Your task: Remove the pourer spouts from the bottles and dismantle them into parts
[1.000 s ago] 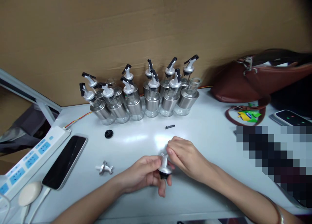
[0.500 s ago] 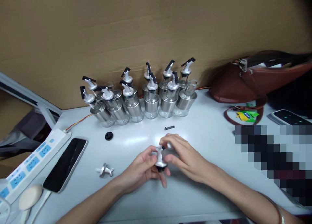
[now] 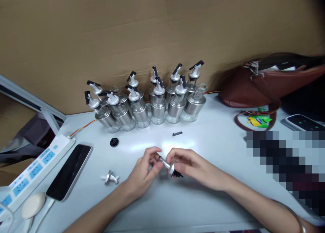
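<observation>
Between my hands, above the tabletop, a silver bottle pourer [image 3: 170, 167] lies tilted, its spout to the left and its black ribbed stopper to the lower right. My left hand [image 3: 146, 170] is closed, pinching the spout end, where a small dark piece shows. The fingers of my right hand [image 3: 190, 163] close round the collar by the stopper. Left of my hands rests a loose silver pourer top [image 3: 110, 178] without a stopper. Farther back lie a black ribbed stopper [image 3: 114, 142] and a small black lever [image 3: 177, 133].
Several glass-and-steel bottles [image 3: 157, 111], most with pourers, stand along the cardboard wall [image 3: 162, 30]. A power strip [image 3: 35, 170], a phone [image 3: 69, 172] and a white round object [image 3: 33, 205] occupy the left. At right are a brown bag [image 3: 284, 87] and a green-yellow packet [image 3: 259, 120].
The pourer has turned from upright to tilted, its spout now pointing left. My right hand has shifted down to its collar, while my left hand has moved to the spout end.
</observation>
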Demonstrator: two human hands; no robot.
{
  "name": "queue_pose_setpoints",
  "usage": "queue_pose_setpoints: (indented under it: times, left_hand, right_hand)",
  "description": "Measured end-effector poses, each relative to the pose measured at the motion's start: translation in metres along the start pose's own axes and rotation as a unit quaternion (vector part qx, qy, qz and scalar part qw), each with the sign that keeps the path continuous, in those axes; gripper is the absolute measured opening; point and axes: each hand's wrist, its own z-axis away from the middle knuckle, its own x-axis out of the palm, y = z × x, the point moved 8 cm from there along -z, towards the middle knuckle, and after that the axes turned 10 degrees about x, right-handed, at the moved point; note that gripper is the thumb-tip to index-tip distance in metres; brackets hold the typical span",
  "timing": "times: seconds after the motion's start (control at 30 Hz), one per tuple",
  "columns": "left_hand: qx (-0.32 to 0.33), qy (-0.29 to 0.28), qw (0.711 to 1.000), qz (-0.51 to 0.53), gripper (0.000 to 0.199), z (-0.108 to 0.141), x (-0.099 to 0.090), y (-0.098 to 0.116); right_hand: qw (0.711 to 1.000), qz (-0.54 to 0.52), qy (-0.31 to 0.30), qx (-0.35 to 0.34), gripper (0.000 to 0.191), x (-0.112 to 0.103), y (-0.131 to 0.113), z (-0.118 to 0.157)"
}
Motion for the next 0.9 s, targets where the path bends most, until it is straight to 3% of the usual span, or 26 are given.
queue_pose_setpoints:
  times: [0.1, 0.2, 0.37, 0.5, 0.6, 0.77, 0.9]
  left_hand:
    - [0.091, -0.059, 0.984, -0.14, 0.024, -0.003, 0.001, 0.014]
    - [0.144, -0.067, 0.962, -0.223, 0.025, -0.004, 0.004, 0.021]
    - [0.179, -0.028, 0.948, -0.26, 0.02, -0.002, 0.007, 0.025]
    - [0.215, -0.009, 0.936, -0.28, 0.023, -0.001, 0.006, 0.029]
    - [0.238, -0.007, 0.926, -0.293, 0.029, -0.001, 0.005, 0.031]
    - [0.275, -0.03, 0.91, -0.309, 0.042, 0.0, 0.007, 0.036]
    - [0.289, -0.075, 0.906, -0.301, 0.047, -0.002, 0.009, 0.038]
  right_hand:
    - [0.984, -0.133, -0.097, 0.073, 0.024, 0.013, 0.014, -0.003]
    - [0.987, -0.107, -0.097, 0.076, 0.028, 0.017, 0.017, -0.004]
    - [0.995, 0.025, -0.061, 0.071, 0.029, 0.02, 0.016, -0.002]
    - [0.99, -0.04, -0.09, 0.099, 0.038, 0.028, 0.022, 0.0]
    - [0.989, -0.065, -0.076, 0.112, 0.04, 0.028, 0.024, 0.0]
    - [0.986, -0.039, -0.108, 0.118, 0.039, 0.033, 0.019, 0.004]
    - [0.99, 0.02, -0.079, 0.112, 0.034, 0.028, 0.019, 0.01]
